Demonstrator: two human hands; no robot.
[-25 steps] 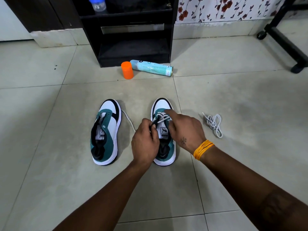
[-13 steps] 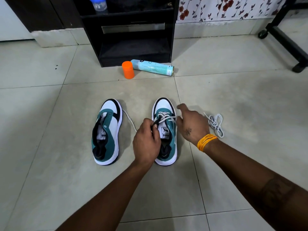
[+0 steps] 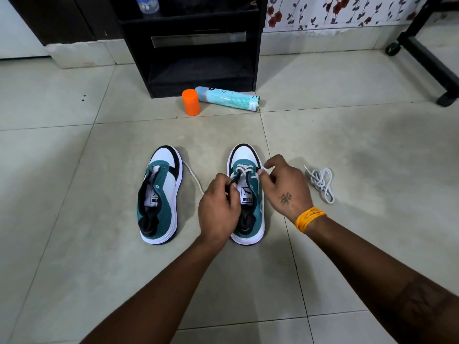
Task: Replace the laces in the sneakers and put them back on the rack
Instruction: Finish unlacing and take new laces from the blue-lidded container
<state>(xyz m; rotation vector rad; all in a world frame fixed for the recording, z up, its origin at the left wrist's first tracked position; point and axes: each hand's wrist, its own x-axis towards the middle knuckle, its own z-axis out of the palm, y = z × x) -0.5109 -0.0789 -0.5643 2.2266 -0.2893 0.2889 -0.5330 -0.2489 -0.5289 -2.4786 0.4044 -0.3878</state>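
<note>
**Head view: lacing under way on the right-hand sneaker, its partner waits bare**

Head camera, tiled floor (image 3: 347,145): I work over the right-hand sneaker (image 3: 248,219), toe pointed away from me so the eyelets face up within easy reach. My left hand (image 3: 218,214) has its fingers (image 3: 229,183) pinched shut on the lace (image 3: 244,168) at the near-left eyelets, seemingly to keep the crossings taut. My right hand (image 3: 285,187) has its fingers (image 3: 263,173) closed on the same lace at the shoe's right edge, apparently drawing it through. The lace's free end trails onto the floor between the two shoes. The left-hand sneaker (image 3: 160,194) stands just beside it, unlaced, tongue loose. A second lace (image 3: 321,182) lies bundled near my right wrist, handy, I judge, for the other shoe. The black rack (image 3: 193,45) stands well beyond, with an orange cap (image 3: 191,101) and a fallen spray can (image 3: 228,98) at its foot. Both shoes remain off it.
</note>
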